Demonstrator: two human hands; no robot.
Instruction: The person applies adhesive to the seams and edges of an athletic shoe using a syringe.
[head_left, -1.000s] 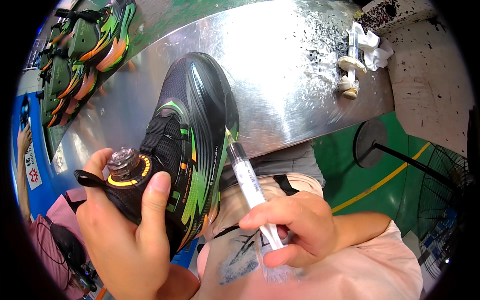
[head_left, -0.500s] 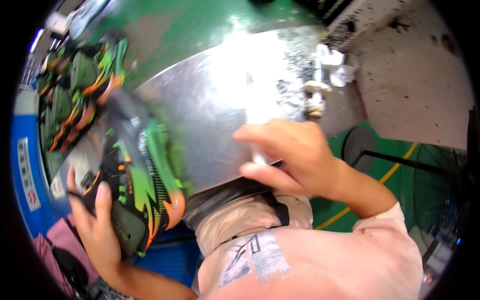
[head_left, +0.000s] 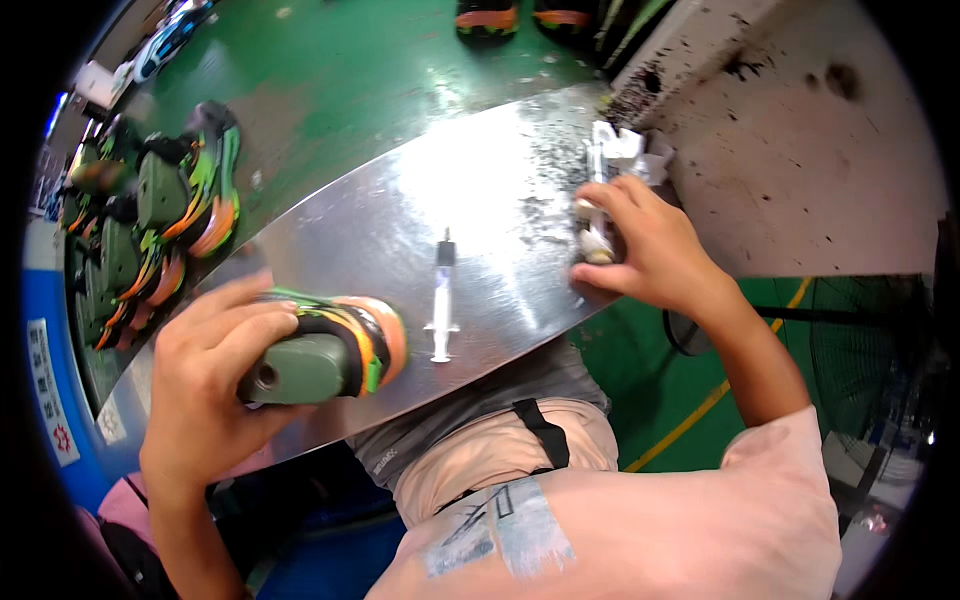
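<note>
While the shoe (head_left: 330, 350) is gripped by the left hand (head_left: 215, 385), a white tube (head_left: 598, 215) right of the syringe (head_left: 441, 300) is clasped by the right hand (head_left: 645, 245); a blue sign (head_left: 50, 400) sits far left.

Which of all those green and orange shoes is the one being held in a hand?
The shoe on the shiny metal table, gripped by the left hand. The other shoes sit untouched at far left.

One syringe (head_left: 441, 300), one held shoe (head_left: 335, 345), two hands (head_left: 205, 385) (head_left: 650, 245).

left hand (head_left: 215, 385) gripping, right hand (head_left: 650, 250) reaching forward
</note>
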